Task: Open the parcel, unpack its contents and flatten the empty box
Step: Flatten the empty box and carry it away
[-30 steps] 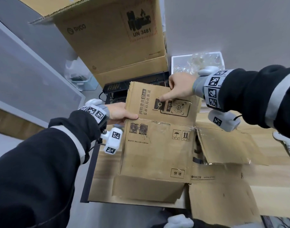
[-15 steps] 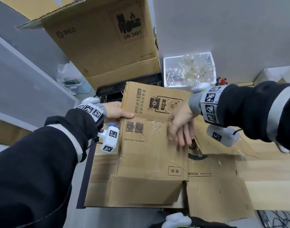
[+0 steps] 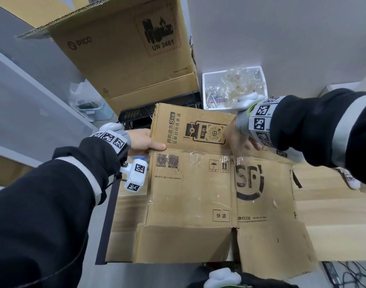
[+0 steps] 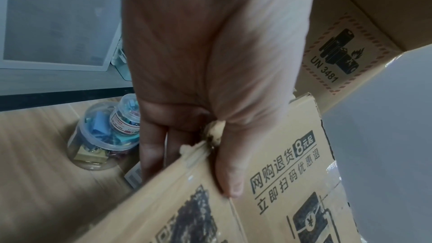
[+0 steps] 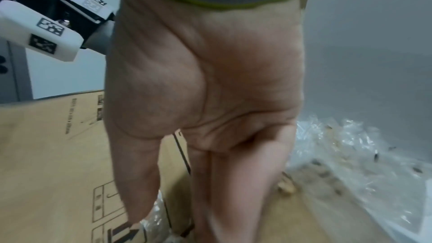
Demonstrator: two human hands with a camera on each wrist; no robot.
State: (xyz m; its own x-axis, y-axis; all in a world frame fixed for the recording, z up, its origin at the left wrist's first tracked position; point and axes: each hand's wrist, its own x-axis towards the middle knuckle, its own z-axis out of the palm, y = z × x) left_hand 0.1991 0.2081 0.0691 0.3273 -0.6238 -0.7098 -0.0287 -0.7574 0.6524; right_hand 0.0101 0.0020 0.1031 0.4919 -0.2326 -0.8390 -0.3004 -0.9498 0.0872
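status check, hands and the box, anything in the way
Left hand pinches box left edge. Right hand on its right edge, grip unclear. Box lying flattened. Clear jar beside it.

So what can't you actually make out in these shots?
- Left hand fingers: under the flattened box in the head view.
- Right hand fingertips: cut off by the bottom edge, right wrist view.
- Plastic jar contents: blurred, left wrist view.
- White tray contents: too small, head view.

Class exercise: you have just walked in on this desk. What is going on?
A person is flattening an emptied SF courier box on a wooden desk. The left hand pinches the box's left edge, thumb on top. The right hand lies with fingers straight at the upper flap's right edge. The box lies nearly flat.
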